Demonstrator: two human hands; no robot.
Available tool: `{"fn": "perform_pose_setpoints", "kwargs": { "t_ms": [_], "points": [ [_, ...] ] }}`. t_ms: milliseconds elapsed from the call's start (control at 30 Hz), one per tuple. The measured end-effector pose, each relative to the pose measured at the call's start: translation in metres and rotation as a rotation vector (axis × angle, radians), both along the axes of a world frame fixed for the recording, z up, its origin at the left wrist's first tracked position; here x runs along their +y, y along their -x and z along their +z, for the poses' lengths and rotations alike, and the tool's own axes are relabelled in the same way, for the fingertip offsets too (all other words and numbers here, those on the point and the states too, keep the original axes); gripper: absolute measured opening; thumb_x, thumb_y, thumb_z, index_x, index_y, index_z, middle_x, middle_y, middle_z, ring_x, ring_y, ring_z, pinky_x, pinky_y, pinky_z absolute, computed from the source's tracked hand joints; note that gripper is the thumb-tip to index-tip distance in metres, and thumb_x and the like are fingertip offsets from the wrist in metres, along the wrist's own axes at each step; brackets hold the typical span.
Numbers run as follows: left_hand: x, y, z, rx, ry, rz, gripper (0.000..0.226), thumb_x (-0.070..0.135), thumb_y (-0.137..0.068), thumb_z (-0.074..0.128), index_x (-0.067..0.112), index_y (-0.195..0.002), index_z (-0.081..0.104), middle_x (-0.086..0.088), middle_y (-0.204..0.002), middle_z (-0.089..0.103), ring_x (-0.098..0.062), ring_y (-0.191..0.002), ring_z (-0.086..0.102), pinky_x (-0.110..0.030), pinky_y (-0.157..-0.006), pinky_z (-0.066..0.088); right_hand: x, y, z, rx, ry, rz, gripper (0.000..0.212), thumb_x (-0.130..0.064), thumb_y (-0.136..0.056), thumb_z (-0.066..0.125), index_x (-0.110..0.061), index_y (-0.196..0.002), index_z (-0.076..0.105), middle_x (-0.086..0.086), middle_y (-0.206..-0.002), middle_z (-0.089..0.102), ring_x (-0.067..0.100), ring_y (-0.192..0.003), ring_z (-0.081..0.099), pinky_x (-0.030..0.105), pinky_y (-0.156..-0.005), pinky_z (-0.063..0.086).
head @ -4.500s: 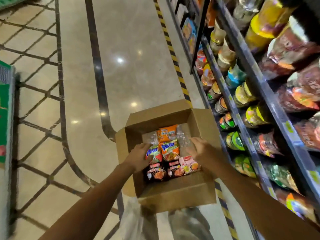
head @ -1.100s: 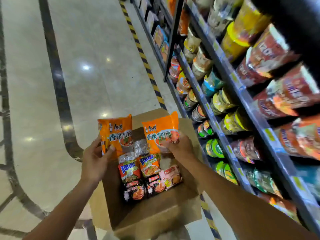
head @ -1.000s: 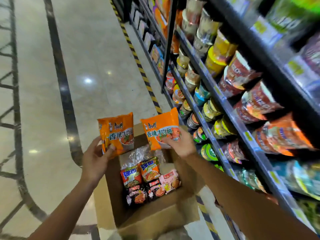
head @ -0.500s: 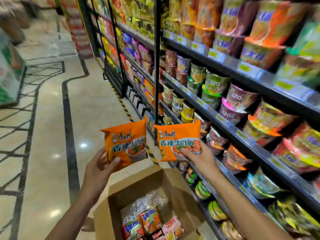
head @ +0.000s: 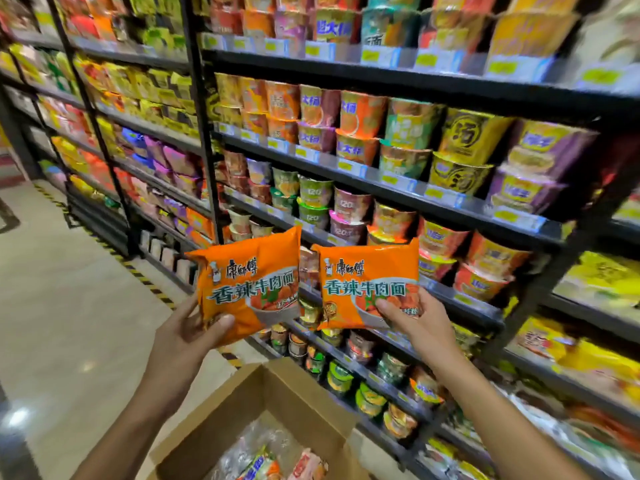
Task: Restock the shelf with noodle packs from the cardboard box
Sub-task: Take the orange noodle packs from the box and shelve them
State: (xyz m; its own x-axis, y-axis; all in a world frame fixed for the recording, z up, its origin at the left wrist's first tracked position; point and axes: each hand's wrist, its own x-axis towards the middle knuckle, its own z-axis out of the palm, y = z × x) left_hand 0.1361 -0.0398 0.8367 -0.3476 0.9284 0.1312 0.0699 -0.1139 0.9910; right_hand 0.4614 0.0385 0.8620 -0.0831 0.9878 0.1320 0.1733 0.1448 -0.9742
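- The left hand (head: 188, 336) grips one orange noodle pack (head: 251, 287) by its lower left corner, thumb pressed on the front and fingers curled behind.
- The right hand (head: 417, 323) pinches a second orange noodle pack (head: 369, 284) at its lower right corner, thumb on the printed face.
- Both packs are held upright, faces toward the camera, side by side and nearly touching at their inner edges; each pack's longer side runs roughly level.
- The cardboard box (head: 256, 400) sits open below and between the forearms, with more packs (head: 273, 464) visible inside it.
- The shelf (head: 450, 202) stands ahead and to the right, its tiers running away to the left; the stretch straight behind the packs holds cup noodles (head: 349, 202).
- Flat bagged packs (head: 173, 161) fill the bay further left, past the black upright post (head: 202, 133), so the matching slot probably lies up and leftward.
- The left hand is the nearer one to that bay; the right hand is nearer the cup tiers.
- No gap for orange packs can be made out; the far rows are too blurred to tell.
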Motion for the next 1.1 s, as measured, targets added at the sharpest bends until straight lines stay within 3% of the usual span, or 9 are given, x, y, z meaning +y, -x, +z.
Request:
{"fn": "perform_pose_setpoints", "kwargs": {
  "t_ms": [100, 233, 367, 467, 600, 800, 867, 1000, 1100],
  "points": [
    [0.006, -0.037, 0.01, -0.015, -0.033, -0.104, 0.061, 0.028, -0.079, 0.076, 0.031, -0.136, 0.056, 0.003, -0.122, 0.07, -0.018, -0.111, 0.067, -0.045, -0.096, 0.053, -0.029, -0.051, 0.015, -0.005, -0.015, -0.129, 0.029, -0.032, -0.086, 0.076, -0.03, -0.112, 0.065, -0.017, -0.101, 0.075, 0.002, -0.092, 0.07, 0.025, -0.08, 0.052],
    [0.006, -0.111, 0.034, -0.005, -0.054, -0.224, 0.048, 0.021, -0.082, 0.073, 0.055, -0.108, 0.051, 0.029, -0.098, 0.071, 0.006, -0.096, 0.067, -0.034, -0.091, 0.048, -0.068, -0.126, 0.033, 0.032, -0.044, -0.312, 0.031, -0.034, -0.083, 0.077, -0.03, -0.112, 0.066, -0.014, -0.101, 0.076, 0.003, -0.091, 0.071, 0.029, -0.083, 0.054],
    [-0.001, -0.197, 0.055, -0.018, -0.069, -0.327, 0.067, 0.02, -0.086, 0.071, 0.033, -0.145, 0.041, 0.016, -0.117, 0.058, -0.005, -0.105, 0.057, -0.033, -0.103, 0.042, -0.115, -0.21, 0.045, 0.05, -0.08, -0.437, 0.037, -0.034, -0.083, 0.077, -0.027, -0.117, 0.065, -0.012, -0.103, 0.076, 0.004, -0.093, 0.071, 0.03, -0.086, 0.054],
    [-0.007, -0.272, 0.061, 0.007, -0.112, -0.437, 0.045, 0.012, -0.087, 0.069, 0.029, -0.126, 0.057, 0.014, -0.104, 0.073, -0.005, -0.096, 0.068, -0.022, -0.088, 0.054, -0.16, -0.28, 0.05, 0.06, -0.103, -0.499, 0.034, -0.03, -0.084, 0.076, -0.025, -0.116, 0.065, -0.011, -0.102, 0.076, 0.005, -0.094, 0.072, 0.028, -0.085, 0.054],
    [-0.018, -0.378, 0.058, -0.004, -0.15, -0.573, 0.052, 0.014, -0.083, 0.071, 0.02, -0.133, 0.058, 0.002, -0.117, 0.073, -0.014, -0.111, 0.067, -0.019, -0.088, 0.056, -0.225, -0.383, 0.051, 0.076, -0.133, -0.597, 0.034, -0.028, -0.085, 0.076, -0.022, -0.117, 0.065, -0.009, -0.103, 0.076, 0.007, -0.096, 0.072, 0.029, -0.085, 0.053],
    [-0.053, -0.54, 0.071, -0.007, -0.196, -0.674, 0.042, 0.009, -0.086, 0.07, 0.022, -0.125, 0.061, 0.013, -0.107, 0.075, -0.005, -0.104, 0.069, -0.012, -0.078, 0.054, -0.305, -0.521, 0.058, 0.052, -0.186, -0.726, 0.028, -0.02, -0.087, 0.075, -0.013, -0.113, 0.067, 0.0, -0.101, 0.076, 0.01, -0.095, 0.072, 0.027, -0.082, 0.056],
    [-0.06, -0.579, 0.074, -0.024, -0.205, -0.698, 0.041, 0.007, -0.086, 0.07, 0.023, -0.122, 0.063, 0.014, -0.107, 0.075, -0.009, -0.106, 0.068, -0.016, -0.079, 0.056, -0.322, -0.554, 0.065, 0.06, -0.21, -0.752, 0.022, -0.013, -0.088, 0.073, -0.009, -0.109, 0.068, -0.001, -0.093, 0.077, 0.007, -0.085, 0.072, 0.017, -0.071, 0.055],
    [-0.064, -0.627, 0.083, -0.035, -0.157, -0.748, 0.054, 0.022, -0.077, 0.078, 0.026, -0.128, 0.06, 0.002, -0.123, 0.07, -0.019, -0.116, 0.065, -0.031, -0.09, 0.057, -0.337, -0.604, 0.072, 0.049, -0.23, -0.767, 0.017, -0.015, -0.089, 0.073, -0.015, -0.105, 0.069, -0.007, -0.089, 0.077, 0.007, -0.084, 0.073, 0.015, -0.067, 0.053],
    [-0.055, -0.645, 0.086, -0.004, -0.146, -0.763, 0.086, 0.049, -0.067, 0.088, 0.031, -0.142, 0.05, -0.001, -0.142, 0.057, -0.026, -0.131, 0.054, -0.048, -0.103, 0.049, -0.333, -0.631, 0.073, 0.03, -0.252, -0.776, 0.019, -0.025, -0.088, 0.074, -0.019, -0.106, 0.069, -0.009, -0.089, 0.076, 0.003, -0.081, 0.071, 0.019, -0.069, 0.051]
  ]
}}
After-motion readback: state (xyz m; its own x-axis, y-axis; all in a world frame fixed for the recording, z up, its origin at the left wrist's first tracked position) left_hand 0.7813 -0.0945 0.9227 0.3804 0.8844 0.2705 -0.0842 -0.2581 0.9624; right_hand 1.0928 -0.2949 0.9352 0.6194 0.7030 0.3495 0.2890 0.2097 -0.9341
